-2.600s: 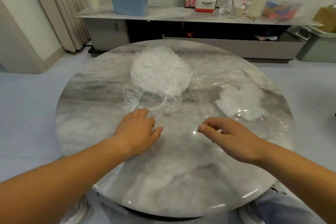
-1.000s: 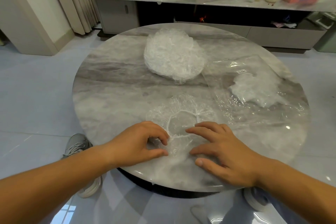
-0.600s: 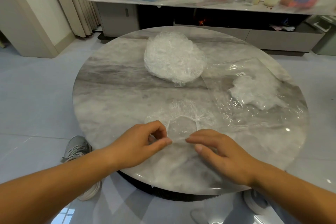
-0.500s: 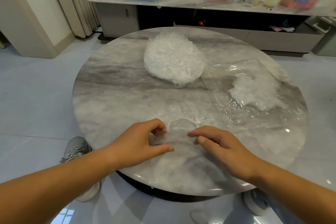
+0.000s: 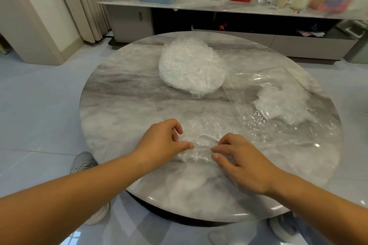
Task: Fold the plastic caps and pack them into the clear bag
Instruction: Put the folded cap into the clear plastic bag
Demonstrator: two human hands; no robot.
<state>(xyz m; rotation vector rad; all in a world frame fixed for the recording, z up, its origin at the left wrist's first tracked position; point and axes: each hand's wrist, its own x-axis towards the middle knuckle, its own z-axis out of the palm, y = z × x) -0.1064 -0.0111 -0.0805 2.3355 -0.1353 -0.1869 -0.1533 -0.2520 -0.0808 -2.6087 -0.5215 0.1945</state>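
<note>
Left hand (image 5: pixel 161 142) and right hand (image 5: pixel 242 160) close together, curled fingers (image 5: pixel 179 129) on 1 plastic cap (image 5: pixel 204 128)

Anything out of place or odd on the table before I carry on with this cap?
Nothing stands out. The pile of plastic caps sits far-centre on the marble table, the clear bag lies flat at right with packed caps inside, and the left hand and right hand grip one plastic cap near the front edge.
</note>
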